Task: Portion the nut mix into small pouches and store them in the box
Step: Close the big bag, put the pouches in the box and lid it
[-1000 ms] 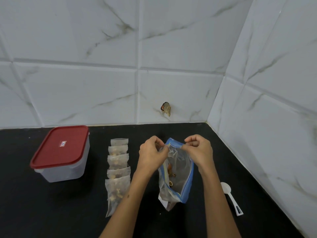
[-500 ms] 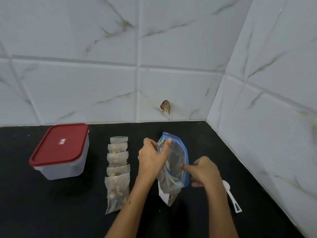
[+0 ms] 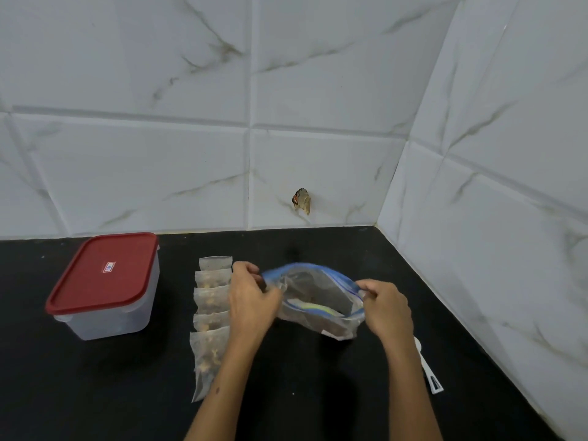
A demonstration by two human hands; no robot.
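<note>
With both hands (image 3: 251, 300) (image 3: 386, 308) pinching the bag (image 3: 313, 300) mouth wide, one slip dumps nuts on the worktop (image 3: 318, 393).

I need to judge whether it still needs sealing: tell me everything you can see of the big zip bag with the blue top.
The zip bag is clear, crinkly plastic with a blue zip strip along its mouth. It is held sideways just above the black counter, its mouth stretched wide between the left hand and the right hand, each pinching one end of the strip. It looks slack and mostly empty; something pale yellow-green shows inside, too blurred to identify. A white label corner shows at its lower edge.
</note>
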